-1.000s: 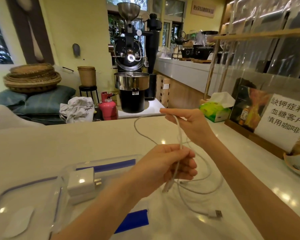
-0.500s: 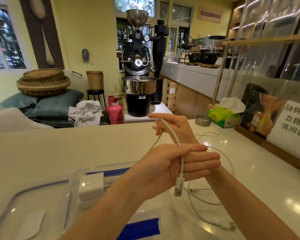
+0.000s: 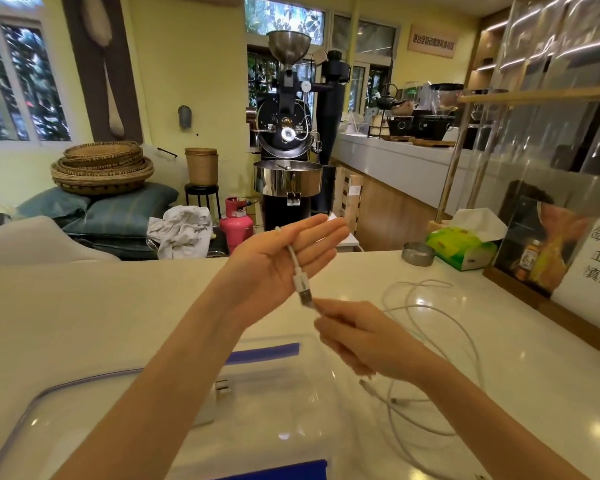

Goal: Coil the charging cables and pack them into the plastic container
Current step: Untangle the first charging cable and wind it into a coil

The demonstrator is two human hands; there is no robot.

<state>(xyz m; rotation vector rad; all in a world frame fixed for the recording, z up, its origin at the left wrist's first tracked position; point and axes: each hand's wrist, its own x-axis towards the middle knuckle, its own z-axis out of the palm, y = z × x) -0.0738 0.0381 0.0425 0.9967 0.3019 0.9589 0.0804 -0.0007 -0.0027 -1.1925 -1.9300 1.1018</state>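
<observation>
— Where's the cable [image 3: 440,344] right now?

— Mostly lying in loose white loops on the pale surface [image 3: 84,306], right of centre in the frame. One end is up in the air: its USB plug [image 3: 302,285] lies across the left hand [image 3: 281,261], in the middle of the frame.

— Is that hand gripping it?

— No, it's spread flat, palm up, fingers straight and pointing toward the upper right. The cord runs over the palm and hooks around the thumb side at the top.

— And the other hand?

— The right hand [image 3: 357,337] sits just below the plug, lower right of centre, fingers pinched closed on the cable there. It's blurred, so I can't make out more than that.

— The plastic container?

— The plastic container [image 3: 267,393], clear, stands on the surface at the bottom centre, under the left forearm, with a blue clip on its far edge. A white charger block [image 3: 212,403] lies inside it, partly hidden by the arm. A clear lid [image 3: 25,420] lies at the lower left.

— Anything else nearby?

— A small metal dish [image 3: 418,252] and a green tissue box [image 3: 461,247] at the right edge of the surface, and a black coffee roaster [image 3: 286,140] on the floor behind it, top centre.
</observation>
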